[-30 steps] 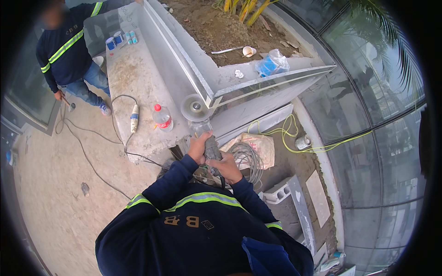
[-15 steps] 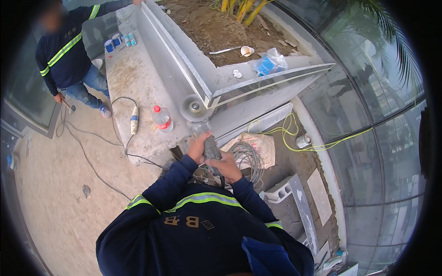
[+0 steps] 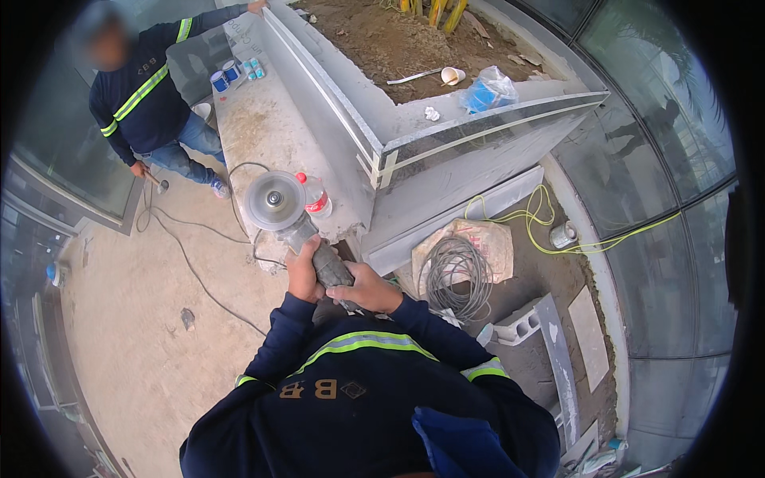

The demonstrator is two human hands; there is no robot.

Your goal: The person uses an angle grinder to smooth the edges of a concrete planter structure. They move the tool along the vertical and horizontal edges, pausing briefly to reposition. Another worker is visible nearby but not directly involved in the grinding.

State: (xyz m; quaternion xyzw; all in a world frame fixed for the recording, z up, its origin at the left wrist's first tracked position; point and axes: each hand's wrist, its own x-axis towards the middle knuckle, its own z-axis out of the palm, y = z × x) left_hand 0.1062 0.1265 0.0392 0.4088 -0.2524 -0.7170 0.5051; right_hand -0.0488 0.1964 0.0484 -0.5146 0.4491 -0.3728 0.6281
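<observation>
An angle grinder [image 3: 331, 268] with a dark grey body is held in front of my chest by both hands. My left hand [image 3: 304, 272] wraps the body just behind the metal gear head. Farther back, my right hand [image 3: 370, 288] is closed around the rear of the body. The round grey disc [image 3: 271, 209] faces up, left of the planter's corner and apart from it; whether it spins I cannot tell. Just past the disc stands a clear bottle [image 3: 319, 204] with a red cap, partly covered by it. Pale strips run along the planter's stone edging [image 3: 388, 156].
A co-worker [image 3: 151, 88] at the far left touches the planter wall and holds a hammer-like tool [image 3: 162, 186]. Cables [image 3: 187, 267] cross the floor. To my right lie a coiled grey cable [image 3: 458, 279], a sack [image 3: 496, 251], a hollow block [image 3: 518, 325] and a tin [image 3: 562, 235].
The grinder has come away from the planter's corner, moving left, and its disc now overlaps the bottle in view. Both hands have stayed on it. My view has shifted slightly left.
</observation>
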